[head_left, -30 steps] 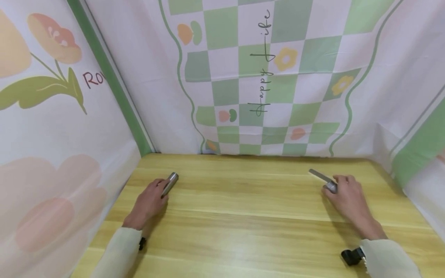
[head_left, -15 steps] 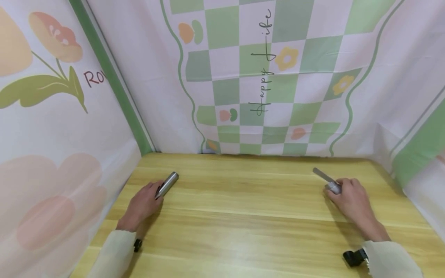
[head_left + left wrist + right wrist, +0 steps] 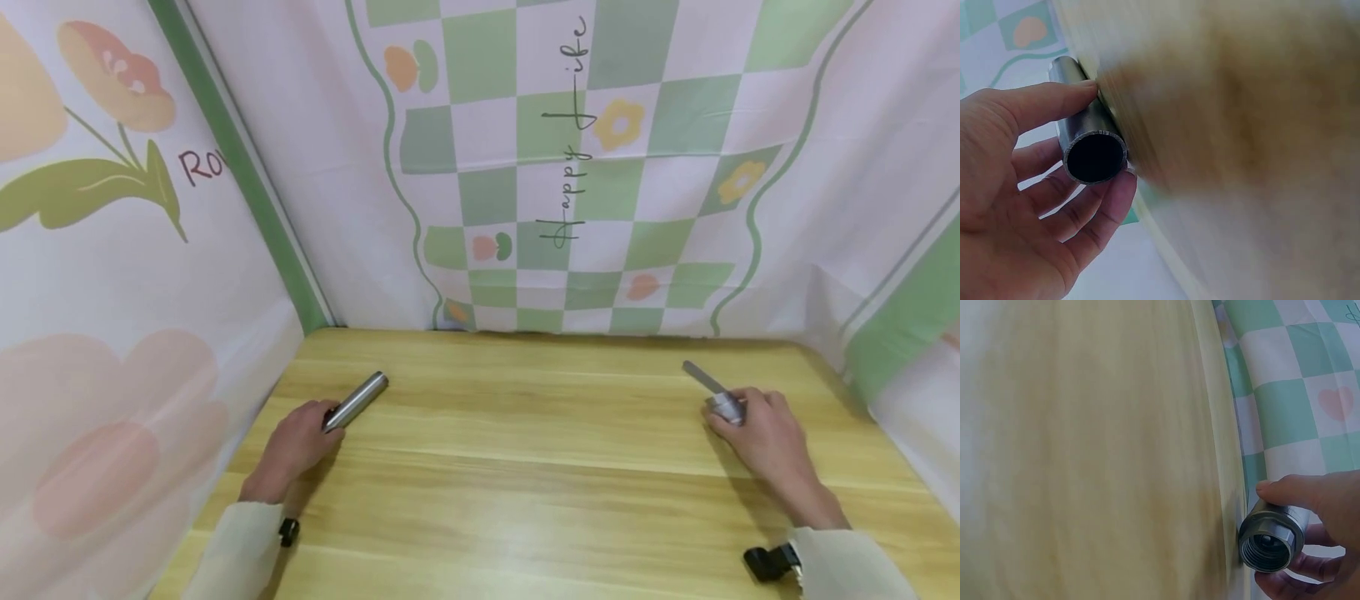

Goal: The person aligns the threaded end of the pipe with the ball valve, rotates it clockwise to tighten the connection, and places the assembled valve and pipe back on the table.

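Observation:
In the head view, my left hand (image 3: 292,443) grips the near end of a straight metal pipe (image 3: 360,400) low over the table's left side. The left wrist view shows the thumb on one side of the pipe (image 3: 1088,119) and fingers on the other; its round hollow end faces that camera. On the right, my right hand (image 3: 774,443) holds a metal ball valve (image 3: 726,407) whose flat grey lever (image 3: 703,377) points toward the back and left. Seen from the right wrist, the valve (image 3: 1272,534) has a hexagonal end with inner threads, pinched between thumb and fingers.
A wood-grain table (image 3: 510,467) lies between the two hands. Behind it hangs a cloth with green and white checks (image 3: 540,200), and a flowered cloth (image 3: 135,308) closes the left side. Dark wrist cameras hang at both sleeves (image 3: 851,562).
My left hand has drawn left and toward me, with the pipe tilting rightward and showing more of its length. The right hand has shifted slightly right and nearer, carrying the valve.

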`<state>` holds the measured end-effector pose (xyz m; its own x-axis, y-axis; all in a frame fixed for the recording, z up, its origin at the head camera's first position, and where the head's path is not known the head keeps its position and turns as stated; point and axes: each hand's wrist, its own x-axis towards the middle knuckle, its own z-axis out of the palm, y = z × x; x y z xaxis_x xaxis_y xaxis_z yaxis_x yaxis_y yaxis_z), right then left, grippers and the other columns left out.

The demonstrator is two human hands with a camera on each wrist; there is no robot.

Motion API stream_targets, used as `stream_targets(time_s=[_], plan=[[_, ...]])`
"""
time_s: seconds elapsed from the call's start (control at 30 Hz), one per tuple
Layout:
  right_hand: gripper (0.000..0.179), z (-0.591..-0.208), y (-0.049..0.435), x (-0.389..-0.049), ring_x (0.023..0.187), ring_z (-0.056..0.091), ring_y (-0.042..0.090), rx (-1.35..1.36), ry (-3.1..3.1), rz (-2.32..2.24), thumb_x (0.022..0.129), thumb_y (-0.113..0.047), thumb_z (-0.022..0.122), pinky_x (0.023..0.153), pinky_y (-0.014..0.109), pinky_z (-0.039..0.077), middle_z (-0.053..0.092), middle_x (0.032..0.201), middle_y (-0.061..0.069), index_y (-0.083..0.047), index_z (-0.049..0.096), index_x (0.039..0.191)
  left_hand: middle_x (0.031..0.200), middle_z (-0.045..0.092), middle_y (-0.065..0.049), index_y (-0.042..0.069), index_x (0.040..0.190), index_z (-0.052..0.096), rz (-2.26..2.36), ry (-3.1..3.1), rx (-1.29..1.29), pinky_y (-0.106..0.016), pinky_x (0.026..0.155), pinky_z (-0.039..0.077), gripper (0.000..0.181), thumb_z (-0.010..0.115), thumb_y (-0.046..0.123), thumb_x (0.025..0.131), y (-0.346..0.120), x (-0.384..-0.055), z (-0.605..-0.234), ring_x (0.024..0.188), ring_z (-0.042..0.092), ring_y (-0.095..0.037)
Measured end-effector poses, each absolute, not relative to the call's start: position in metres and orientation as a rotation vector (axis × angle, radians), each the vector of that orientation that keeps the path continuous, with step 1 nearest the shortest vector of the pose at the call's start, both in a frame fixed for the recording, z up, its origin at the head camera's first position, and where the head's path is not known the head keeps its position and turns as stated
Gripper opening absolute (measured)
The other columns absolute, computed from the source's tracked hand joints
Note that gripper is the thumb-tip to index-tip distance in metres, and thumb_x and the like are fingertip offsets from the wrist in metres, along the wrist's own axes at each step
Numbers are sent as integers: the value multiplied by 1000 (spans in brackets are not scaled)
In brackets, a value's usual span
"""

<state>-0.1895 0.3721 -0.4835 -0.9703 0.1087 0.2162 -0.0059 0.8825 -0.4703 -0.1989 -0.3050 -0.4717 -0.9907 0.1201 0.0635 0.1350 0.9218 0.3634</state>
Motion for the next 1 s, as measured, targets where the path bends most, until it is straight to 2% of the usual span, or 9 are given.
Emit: stream_targets(time_s=[0.23, 0.37, 0.6, 0.7, 0.83, 0.93, 1.0], plan=[[70, -484, 376, -186, 100, 54, 54, -113, -2828, 722, 100, -31, 81, 77, 67, 48, 53, 118, 44, 23, 54, 135, 106, 73, -16, -4, 133, 70, -632, -3031, -187, -53, 82, 59, 41, 81, 15, 98, -307, -201, -474, 91, 68, -27], [72, -483, 379, -184, 102, 53, 56, -140, -2857, 732, 98, -31, 82, 78, 67, 47, 52, 120, 46, 22, 52, 136, 108, 74, -17, -3, 135, 70, -697, -3035, -150, -48, 79, 58, 42, 79, 17, 99, -309, -201, -474, 91, 67, -26], [69, -482, 382, -184, 97, 57, 51, -85, -2850, 730, 96, -29, 85, 71, 52, 45, 59, 113, 43, 18, 54, 136, 131, 72, -26, -1, 144, 66, -1057, -2983, 49, -39, 82, 55, 50, 73, 30, 106, -316, -201, -475, 103, 68, -31], [66, -483, 382, -184, 95, 61, 48, -71, -2822, 745, 94, -27, 87, 69, 43, 44, 63, 114, 43, 17, 58, 134, 134, 71, -27, -3, 147, 64, -1341, -2895, 179, -29, 82, 56, 51, 73, 28, 107, -319, -202, -475, 104, 69, -23], [63, -485, 381, -185, 92, 65, 44, -68, -2778, 778, 94, -27, 88, 69, 36, 42, 68, 117, 42, 15, 62, 133, 127, 75, -16, -8, 148, 61, -1764, -2627, 350, -19, 85, 59, 51, 75, 17, 105, -320, -203, -476, 98, 72, -6], [61, -486, 380, -184, 90, 63, 40, -79, -2761, 801, 95, -27, 87, 68, 34, 41, 68, 118, 41, 13, 63, 135, 114, 75, 0, -9, 146, 61, -2049, -2364, 427, -20, 90, 63, 48, 75, 7, 104, -320, -205, -478, 93, 74, -2], [61, -486, 380, -184, 91, 62, 39, -79, -2751, 802, 95, -26, 87, 69, 34, 40, 68, 118, 40, 13, 64, 136, 106, 75, 6, -5, 141, 66, -2215, -2198, 464, -23, 94, 63, 39, 74, 3, 103, -321, -204, -479, 93, 77, -4]])
